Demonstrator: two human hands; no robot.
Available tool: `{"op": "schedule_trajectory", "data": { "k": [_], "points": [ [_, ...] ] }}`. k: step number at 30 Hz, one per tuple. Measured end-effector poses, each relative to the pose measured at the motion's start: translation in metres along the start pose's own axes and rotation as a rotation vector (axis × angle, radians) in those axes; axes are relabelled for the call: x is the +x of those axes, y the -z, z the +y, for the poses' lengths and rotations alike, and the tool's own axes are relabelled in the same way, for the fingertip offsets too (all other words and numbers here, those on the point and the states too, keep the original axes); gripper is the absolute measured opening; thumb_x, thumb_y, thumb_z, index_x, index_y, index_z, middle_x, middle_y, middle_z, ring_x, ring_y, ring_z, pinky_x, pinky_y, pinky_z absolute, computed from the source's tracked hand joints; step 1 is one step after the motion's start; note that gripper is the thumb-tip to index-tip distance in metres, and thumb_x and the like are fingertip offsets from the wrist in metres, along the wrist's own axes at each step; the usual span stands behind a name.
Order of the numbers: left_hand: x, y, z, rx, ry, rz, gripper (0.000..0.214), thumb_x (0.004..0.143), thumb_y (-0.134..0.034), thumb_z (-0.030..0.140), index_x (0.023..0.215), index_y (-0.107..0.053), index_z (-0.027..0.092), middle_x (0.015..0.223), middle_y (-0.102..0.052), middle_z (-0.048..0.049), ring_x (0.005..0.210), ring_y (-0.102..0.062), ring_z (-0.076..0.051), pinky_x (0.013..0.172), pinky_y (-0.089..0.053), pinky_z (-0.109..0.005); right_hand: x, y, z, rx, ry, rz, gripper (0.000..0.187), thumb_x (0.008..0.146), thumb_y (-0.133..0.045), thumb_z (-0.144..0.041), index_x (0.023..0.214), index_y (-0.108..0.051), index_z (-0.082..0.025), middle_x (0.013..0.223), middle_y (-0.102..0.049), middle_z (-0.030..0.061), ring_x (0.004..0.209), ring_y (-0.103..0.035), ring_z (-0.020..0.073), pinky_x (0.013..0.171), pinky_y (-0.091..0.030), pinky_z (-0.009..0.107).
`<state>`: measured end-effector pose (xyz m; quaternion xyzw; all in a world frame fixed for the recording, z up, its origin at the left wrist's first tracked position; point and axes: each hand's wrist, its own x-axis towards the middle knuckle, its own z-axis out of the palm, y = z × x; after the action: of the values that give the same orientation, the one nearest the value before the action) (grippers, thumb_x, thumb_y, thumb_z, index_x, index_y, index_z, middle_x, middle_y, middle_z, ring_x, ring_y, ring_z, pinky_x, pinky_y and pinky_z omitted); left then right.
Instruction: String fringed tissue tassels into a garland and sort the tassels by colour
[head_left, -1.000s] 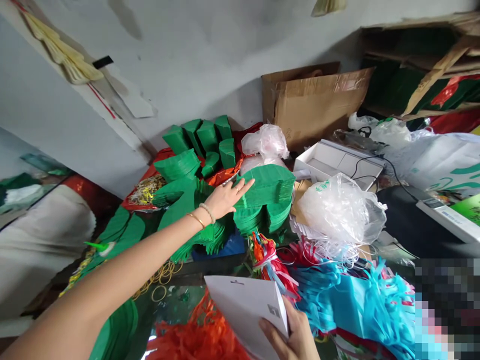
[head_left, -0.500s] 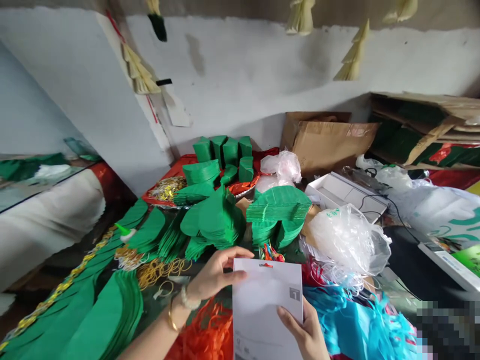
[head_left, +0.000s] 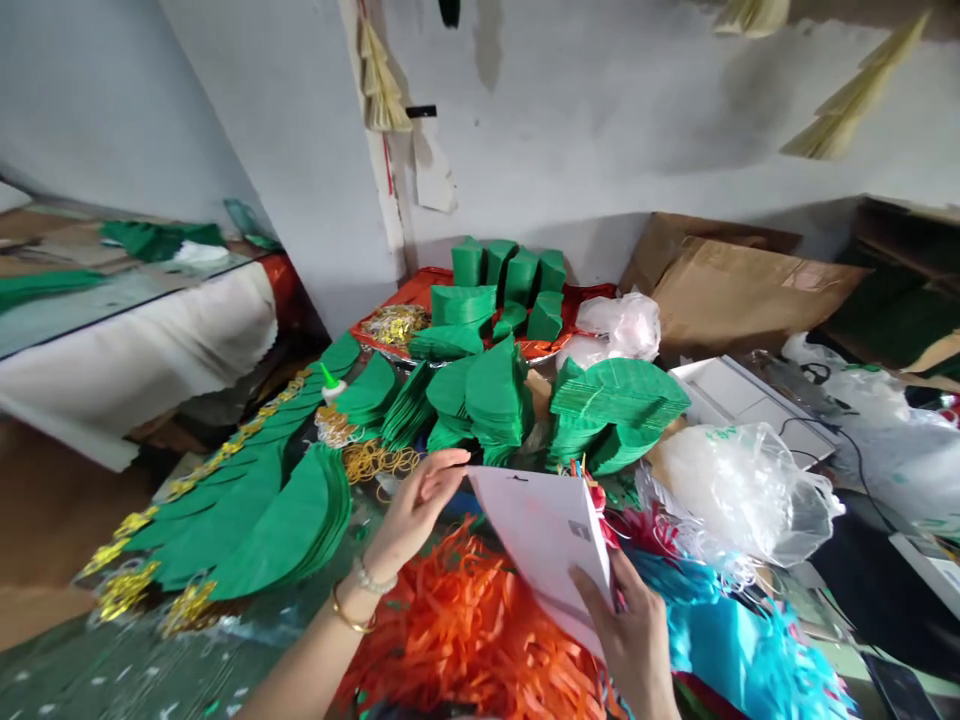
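Note:
A white card package (head_left: 551, 540) is tilted above a heap of orange paper fringe (head_left: 465, 640). My right hand (head_left: 637, 640) grips its lower right edge, thumb on the face. My left hand (head_left: 416, 505), with bracelets on the wrist, has its fingers curled at the package's upper left corner. Just behind the package lie stacks of green cut paper shapes (head_left: 615, 405).
More green paper stacks (head_left: 487, 395) and green fans (head_left: 277, 510) cover the table, with rubber bands (head_left: 379, 460), a glue bottle (head_left: 330, 382), blue fringe (head_left: 735, 640), a clear plastic bag (head_left: 739, 490), a white box (head_left: 742, 400) and a cardboard carton (head_left: 742, 290) by the wall.
My left hand drew back from the far green stack and came to the white package's top corner. The package is now tilted, and the view has swung left.

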<state>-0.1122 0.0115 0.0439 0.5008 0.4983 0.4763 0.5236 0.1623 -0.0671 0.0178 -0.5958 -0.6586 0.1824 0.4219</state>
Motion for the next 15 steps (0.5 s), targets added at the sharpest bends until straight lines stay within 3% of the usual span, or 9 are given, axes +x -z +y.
{"op": "schedule_trajectory", "data": {
  "k": [2,4,6,8,11,15],
  "points": [
    [-0.005,0.016,-0.004,-0.139,0.161,-0.071,0.066,0.085,-0.045,0.069,0.126,-0.056,0.019,0.128,-0.062,-0.0127,0.109,-0.062,-0.026,0.09,-0.049,-0.036,0.0,-0.001,-0.014,-0.111,0.237,-0.013,0.018,0.09,-0.055,-0.019,0.104,-0.065,-0.02,0.09,-0.073,0.0057,0.079,-0.068,0.0194,0.07,-0.054,0.027],
    [-0.01,0.032,-0.013,-0.257,0.384,-0.325,0.076,0.084,-0.038,0.074,0.127,-0.056,0.015,0.12,-0.066,-0.0154,0.103,-0.065,-0.028,0.085,-0.051,-0.038,-0.003,-0.009,-0.03,-0.136,0.533,-0.059,0.028,0.09,-0.048,-0.009,0.11,-0.064,-0.02,0.103,-0.072,0.007,0.098,-0.066,0.0212,0.086,-0.052,0.033],
    [-0.016,0.049,-0.027,-0.271,0.519,-0.554,0.07,0.081,-0.053,0.068,0.123,-0.06,0.012,0.111,-0.07,-0.0145,0.099,-0.066,-0.028,0.085,-0.05,-0.037,-0.009,-0.025,-0.043,-0.123,0.76,-0.139,0.031,0.091,-0.046,-0.008,0.116,-0.062,-0.017,0.109,-0.071,0.0084,0.109,-0.062,0.0216,0.095,-0.048,0.036],
    [-0.021,0.064,-0.044,-0.205,0.527,-0.617,0.058,0.076,-0.07,0.053,0.118,-0.063,0.013,0.109,-0.071,-0.0109,0.098,-0.066,-0.026,0.085,-0.049,-0.035,-0.017,-0.042,-0.049,-0.126,0.848,-0.222,0.029,0.091,-0.05,-0.014,0.117,-0.062,-0.015,0.113,-0.069,0.0098,0.114,-0.059,0.0226,0.099,-0.046,0.037],
    [-0.029,0.085,-0.066,-0.084,0.406,-0.543,0.048,0.074,-0.074,0.041,0.114,-0.063,0.016,0.113,-0.069,-0.0077,0.101,-0.064,-0.024,0.087,-0.048,-0.034,-0.027,-0.058,-0.042,-0.154,0.707,-0.273,0.037,0.087,-0.058,-0.03,0.122,-0.059,-0.018,0.125,-0.062,0.012,0.124,-0.052,0.0286,0.101,-0.045,0.045],
    [-0.04,0.104,-0.076,0.025,0.371,-0.603,0.044,0.077,-0.071,0.038,0.116,-0.06,0.02,0.113,-0.067,-0.0065,0.105,-0.061,-0.024,0.088,-0.048,-0.034,-0.032,-0.057,-0.019,-0.194,0.192,-0.075,0.047,0.088,-0.057,-0.035,0.132,-0.049,-0.021,0.127,-0.057,0.0149,0.119,-0.053,0.0311,0.094,-0.047,0.048]
  ]
}}
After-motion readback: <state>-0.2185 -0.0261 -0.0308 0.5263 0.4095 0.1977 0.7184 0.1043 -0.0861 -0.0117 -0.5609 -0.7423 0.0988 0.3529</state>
